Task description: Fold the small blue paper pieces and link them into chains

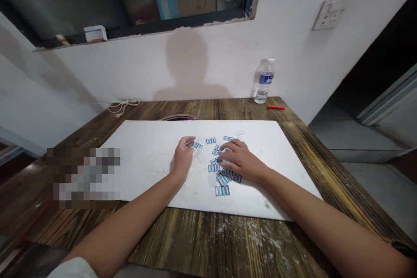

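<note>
Several small clear packets with blue markings (222, 190) lie scattered on a white sheet (143, 160) spread over a wooden table (208, 239). My left hand (183, 156) rests on the sheet with its fingers curled around one of the blue-marked packets (197, 145) at its fingertips. My right hand (237, 160) lies palm down over the middle of the pile, fingers stretched and slightly spread, touching the packets beneath it.
A plastic water bottle (264, 81) stands at the table's back right by the wall, with a red pen-like object (276, 107) beside it. A white cord (123, 106) lies at the back left. A round dark rim (178, 117) shows behind the sheet. A blurred patch covers the left.
</note>
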Tool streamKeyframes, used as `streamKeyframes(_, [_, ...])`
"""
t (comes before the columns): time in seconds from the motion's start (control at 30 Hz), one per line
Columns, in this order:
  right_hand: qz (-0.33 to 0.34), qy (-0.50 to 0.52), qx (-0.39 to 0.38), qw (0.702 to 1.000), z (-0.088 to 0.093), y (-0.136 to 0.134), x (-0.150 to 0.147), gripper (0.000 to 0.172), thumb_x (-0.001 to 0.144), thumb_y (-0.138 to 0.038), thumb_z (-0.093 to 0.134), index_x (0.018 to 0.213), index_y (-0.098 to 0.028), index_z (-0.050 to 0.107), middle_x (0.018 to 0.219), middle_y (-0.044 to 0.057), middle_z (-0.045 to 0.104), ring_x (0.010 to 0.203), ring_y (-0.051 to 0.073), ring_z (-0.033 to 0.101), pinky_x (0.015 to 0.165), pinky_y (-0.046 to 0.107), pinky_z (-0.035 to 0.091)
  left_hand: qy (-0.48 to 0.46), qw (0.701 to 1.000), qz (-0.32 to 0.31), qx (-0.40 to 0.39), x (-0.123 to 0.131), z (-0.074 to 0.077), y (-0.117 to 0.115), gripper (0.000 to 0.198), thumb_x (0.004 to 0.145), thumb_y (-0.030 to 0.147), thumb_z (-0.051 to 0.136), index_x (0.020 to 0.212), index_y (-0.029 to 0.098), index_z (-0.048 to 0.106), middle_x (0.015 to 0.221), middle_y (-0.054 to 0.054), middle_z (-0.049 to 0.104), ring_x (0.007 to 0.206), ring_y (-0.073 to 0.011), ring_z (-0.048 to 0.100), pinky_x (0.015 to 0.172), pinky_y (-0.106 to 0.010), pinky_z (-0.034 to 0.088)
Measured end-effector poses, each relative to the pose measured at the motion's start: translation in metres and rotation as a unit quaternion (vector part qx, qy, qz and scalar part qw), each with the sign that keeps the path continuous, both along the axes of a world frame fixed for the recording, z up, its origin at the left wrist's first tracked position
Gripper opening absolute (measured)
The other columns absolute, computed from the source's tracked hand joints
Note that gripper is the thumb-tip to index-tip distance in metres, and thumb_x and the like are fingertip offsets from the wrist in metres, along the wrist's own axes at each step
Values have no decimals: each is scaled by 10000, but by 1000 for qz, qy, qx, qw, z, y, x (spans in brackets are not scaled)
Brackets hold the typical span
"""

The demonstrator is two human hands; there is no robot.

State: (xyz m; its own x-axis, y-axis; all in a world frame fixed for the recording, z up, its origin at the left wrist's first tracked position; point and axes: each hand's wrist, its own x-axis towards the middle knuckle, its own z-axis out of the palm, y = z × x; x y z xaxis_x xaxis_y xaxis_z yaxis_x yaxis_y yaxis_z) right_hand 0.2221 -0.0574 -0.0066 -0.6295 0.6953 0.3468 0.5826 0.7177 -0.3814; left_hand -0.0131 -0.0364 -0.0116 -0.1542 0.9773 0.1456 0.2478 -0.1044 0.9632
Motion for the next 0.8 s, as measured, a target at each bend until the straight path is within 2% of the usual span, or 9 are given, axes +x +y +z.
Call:
streamKeyframes(0.23, [-2, -7, 8, 1000, 0, 0, 0, 284, 962, -437, 479, 1105, -293, 678, 1224, 57, 595, 1144, 272, 438, 973, 463, 343, 12, 1000, 20, 15, 1, -1, 2, 299, 715, 138, 483, 990, 202, 581, 1021, -48, 681, 982, -183, 643, 859, -332, 515])
streamKeyframes(0.4, [0, -7, 8, 1000, 1, 0, 0, 282, 965, -433, 473, 1094, -293, 682, 1213, 58, 602, 1131, 270, 446, 966, 461, 344, -51, 999, -9, 3, 3, 1, 1, 246, 714, 175, 524, 955, 186, 576, 789, -11, 659, 729, -152, 640, 744, -301, 524])
streamKeyframes(0.57, [-4, 25, 9, 1000, 0, 0, 0, 276, 971, -408, 464, 1082, -296, 690, 1203, 50, 616, 1120, 263, 460, 969, 464, 337, -33, 999, -15, -18, 1, 3, 0, 195, 777, 275, 540, 941, 184, 594, 705, -9, 655, 635, -153, 634, 650, -281, 514])
streamKeyframes(0.67, [-50, 92, 16, 994, -2, 3, 2, 319, 994, -356, 397, 1059, -272, 698, 1145, 61, 647, 1099, 255, 491, 956, 452, 354, -19, 999, -12, -27, 0, 5, -1, 183, 781, 284, 534, 914, 186, 612, 678, -2, 639, 564, -132, 596, 571, -253, 486])
streamKeyframes(0.8, [-175, 218, 0, 960, -9, 10, 5, 392, 998, -356, 333, 978, -229, 703, 1005, 80, 682, 999, 246, 561, 895, 419, 421, -24, 1000, -8, -15, 3, 8, -3, 165, 771, 273, 543, 881, 182, 627, 685, -11, 641, 641, -139, 618, 599, -238, 500])
